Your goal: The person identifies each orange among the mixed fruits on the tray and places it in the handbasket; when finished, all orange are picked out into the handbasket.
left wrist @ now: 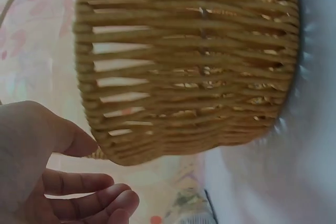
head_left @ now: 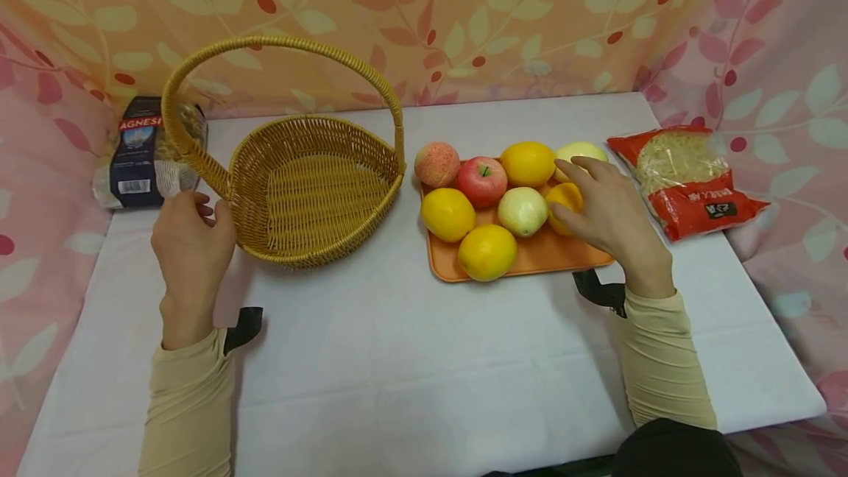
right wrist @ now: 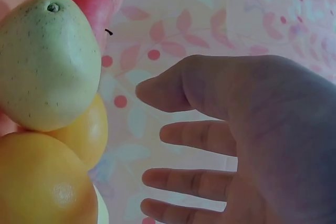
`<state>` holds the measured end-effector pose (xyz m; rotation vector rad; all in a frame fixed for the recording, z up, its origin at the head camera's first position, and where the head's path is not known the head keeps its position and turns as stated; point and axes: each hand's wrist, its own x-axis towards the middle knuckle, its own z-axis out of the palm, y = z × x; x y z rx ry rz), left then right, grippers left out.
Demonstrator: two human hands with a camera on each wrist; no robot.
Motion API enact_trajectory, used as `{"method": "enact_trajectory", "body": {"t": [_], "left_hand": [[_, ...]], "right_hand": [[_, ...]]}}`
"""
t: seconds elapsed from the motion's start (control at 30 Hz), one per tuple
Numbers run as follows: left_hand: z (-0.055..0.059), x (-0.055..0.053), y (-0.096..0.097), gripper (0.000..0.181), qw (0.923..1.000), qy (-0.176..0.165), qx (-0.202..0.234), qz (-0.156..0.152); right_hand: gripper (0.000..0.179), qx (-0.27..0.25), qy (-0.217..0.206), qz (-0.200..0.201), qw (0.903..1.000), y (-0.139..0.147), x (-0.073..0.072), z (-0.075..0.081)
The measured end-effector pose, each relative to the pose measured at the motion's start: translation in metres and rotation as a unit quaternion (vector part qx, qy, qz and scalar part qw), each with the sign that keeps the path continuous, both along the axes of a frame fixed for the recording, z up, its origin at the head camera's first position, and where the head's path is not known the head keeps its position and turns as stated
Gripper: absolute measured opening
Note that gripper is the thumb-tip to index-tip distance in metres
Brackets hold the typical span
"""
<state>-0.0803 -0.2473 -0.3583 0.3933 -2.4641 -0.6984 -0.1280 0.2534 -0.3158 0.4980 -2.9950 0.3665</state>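
Note:
A brown wicker basket (head_left: 318, 190) with a tall arched handle stands at the left. My left hand (head_left: 193, 245) is at its left rim, thumb right at the edge in the left wrist view and fingers loosely bent, apart from the thumb. On the right, my right hand (head_left: 606, 208) hovers over the right end of an orange tray (head_left: 530, 265), fingers spread, holding nothing. Nearest it are an orange-yellow fruit (head_left: 563, 210), partly covered by the hand, and a pale green fruit (head_left: 583, 151) behind. A pale green pear (right wrist: 50, 66) lies beside them.
Also on the tray are a red apple (head_left: 481, 182), a peach (head_left: 437, 164) and several yellow fruits (head_left: 487, 252). An AGNESI pasta bag (head_left: 142, 153) stands behind my left hand. A red and clear food bag (head_left: 689, 179) lies right of the tray. Patterned curtains (head_left: 424, 28) border the white table.

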Motion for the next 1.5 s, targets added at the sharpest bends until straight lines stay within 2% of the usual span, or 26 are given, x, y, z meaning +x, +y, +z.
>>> {"method": "enact_trajectory", "body": {"t": [0.23,0.3,0.83,1.5], "left_hand": [[-0.005,-0.004,-0.006,0.039,0.997,-0.072,0.029,-0.002],[-0.007,-0.005,-0.006,0.039,0.9963,-0.079,0.034,-0.007],[-0.016,-0.008,-0.008,0.034,0.9972,-0.066,0.028,-0.022],[-0.015,-0.008,-0.007,0.034,0.9963,-0.077,0.031,-0.022]], "right_hand": [[0.061,0.007,-0.076,-0.013,0.997,0.004,-0.004,-0.004],[0.063,0.01,-0.098,-0.016,0.995,0.005,-0.005,-0.006],[0.065,0.021,-0.127,-0.01,0.9916,0.008,-0.01,-0.015],[0.065,0.045,-0.162,-0.016,0.9856,0.01,-0.013,-0.019]]}}
